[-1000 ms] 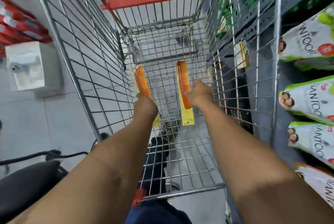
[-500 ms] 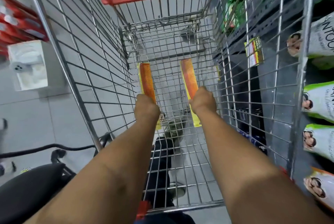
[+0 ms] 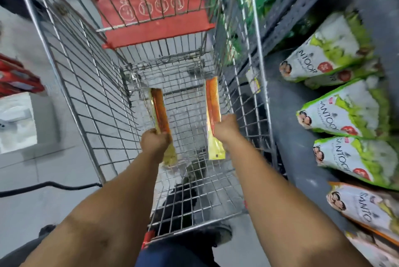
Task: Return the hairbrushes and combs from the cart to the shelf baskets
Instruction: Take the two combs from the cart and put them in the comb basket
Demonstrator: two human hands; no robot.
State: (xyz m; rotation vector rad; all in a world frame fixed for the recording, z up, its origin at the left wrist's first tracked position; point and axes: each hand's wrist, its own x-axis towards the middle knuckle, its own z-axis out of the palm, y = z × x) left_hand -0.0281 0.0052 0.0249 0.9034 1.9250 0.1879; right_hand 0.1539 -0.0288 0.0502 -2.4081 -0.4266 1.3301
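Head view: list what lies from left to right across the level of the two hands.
Grey tiled floor → wire cart side → left hand gripping orange packaged comb → right hand gripping second orange comb → green-and-white soap packs.

The floor (image 3: 38,171) was of pale grey tiles. On the right stood a dark grey metal shelf (image 3: 302,3) with green-and-white packets (image 3: 345,113). A black cable (image 3: 49,187) lay across the floor at the left.
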